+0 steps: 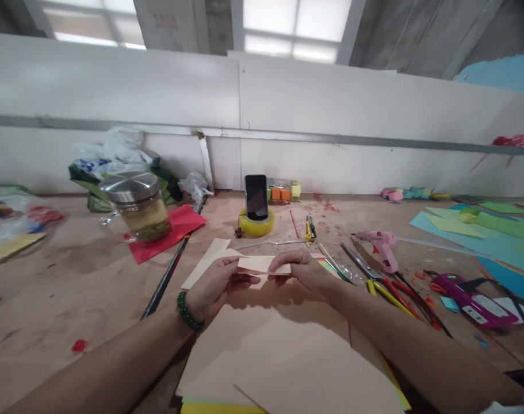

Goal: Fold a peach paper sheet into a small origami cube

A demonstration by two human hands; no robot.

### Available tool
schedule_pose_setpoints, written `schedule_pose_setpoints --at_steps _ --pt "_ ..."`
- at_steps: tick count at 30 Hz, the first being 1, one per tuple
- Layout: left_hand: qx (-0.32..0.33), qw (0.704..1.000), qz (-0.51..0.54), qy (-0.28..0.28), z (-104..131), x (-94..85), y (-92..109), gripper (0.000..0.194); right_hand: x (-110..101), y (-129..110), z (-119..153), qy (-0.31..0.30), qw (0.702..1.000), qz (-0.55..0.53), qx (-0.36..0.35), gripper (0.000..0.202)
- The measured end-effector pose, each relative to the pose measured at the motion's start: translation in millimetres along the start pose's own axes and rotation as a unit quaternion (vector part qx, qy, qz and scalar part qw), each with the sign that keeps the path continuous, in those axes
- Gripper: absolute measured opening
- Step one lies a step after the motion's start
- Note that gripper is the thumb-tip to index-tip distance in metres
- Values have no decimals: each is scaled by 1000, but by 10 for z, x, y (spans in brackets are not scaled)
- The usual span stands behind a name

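A small strip of peach paper [257, 265] is held level between my two hands. My left hand [218, 286], with a green bead bracelet [187, 310] at the wrist, pinches its left end. My right hand [299, 270] grips the right end, its fingers bent over the top edge. Beneath them lies a stack of peach paper sheets [270, 351], with yellow and green edges showing at the bottom. Another peach strip [207, 261] lies just beyond my left hand.
A glass tea mug [147, 215] stands on red paper at left. A phone [256, 197] leans on a tape roll [256, 223]. At right are scissors [359, 261], a pink glue gun [385, 247], a purple power strip [473, 302] and coloured sheets [438, 227]. A white partition [313, 103] closes the back.
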State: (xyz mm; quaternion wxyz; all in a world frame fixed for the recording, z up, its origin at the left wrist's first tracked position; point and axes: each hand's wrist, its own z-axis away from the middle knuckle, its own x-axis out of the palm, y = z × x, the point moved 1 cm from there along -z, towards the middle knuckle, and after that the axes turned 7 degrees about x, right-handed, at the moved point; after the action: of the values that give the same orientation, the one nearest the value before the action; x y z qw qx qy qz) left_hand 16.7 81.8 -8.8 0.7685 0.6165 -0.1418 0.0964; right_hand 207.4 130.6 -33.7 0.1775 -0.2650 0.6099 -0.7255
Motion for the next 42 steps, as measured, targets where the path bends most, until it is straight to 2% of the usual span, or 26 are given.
schedule_pose_setpoints --at_steps 5,8,11,12,15,18,21,23,25,27,29,32,35,38,42 --pt "-28 997 48 47 -28 5 15 21 -33 25 -20 -15 999 22 -20 25" --pt "-34 995 77 52 -23 16 20 27 -46 70 -49 -8 999 27 -33 24" --pt "9 998 50 23 -10 12 -2 10 -36 81 -39 -4 999 39 -34 23" --pt "22 999 28 17 -8 5 -16 13 -32 71 -25 -5 999 43 -28 23" --pt "60 997 -36 18 -12 -20 -60 43 -43 0 23 -25 998 59 -10 23" --pt "138 986 -94 31 -7 -26 -87 63 -77 -103 50 -38 994 90 -45 23" --pt "208 962 -176 27 26 -8 -123 74 -51 -156 82 2 986 134 -100 29" --pt "236 945 -228 6 64 8 -157 76 22 -136 122 33 975 194 -104 40" --pt "267 926 -268 -10 111 25 -184 72 108 -81 162 31 967 244 -67 42" --pt "296 913 -280 -19 158 46 -192 65 157 -23 181 17 967 255 -12 28" --pt "311 914 -257 -32 193 71 -185 48 157 5 167 -9 971 239 15 36" --pt "304 927 -216 -46 204 96 -167 21 112 -18 119 -67 975 211 20 47" --pt "298 928 -222 -26 186 92 -155 18 85 -62 98 -95 975 199 32 50" --pt "311 920 -237 -6 175 83 -149 15 89 -81 109 -96 973 205 39 50" --pt "322 916 -238 -11 188 92 -140 13 96 -75 123 -91 972 212 43 49"
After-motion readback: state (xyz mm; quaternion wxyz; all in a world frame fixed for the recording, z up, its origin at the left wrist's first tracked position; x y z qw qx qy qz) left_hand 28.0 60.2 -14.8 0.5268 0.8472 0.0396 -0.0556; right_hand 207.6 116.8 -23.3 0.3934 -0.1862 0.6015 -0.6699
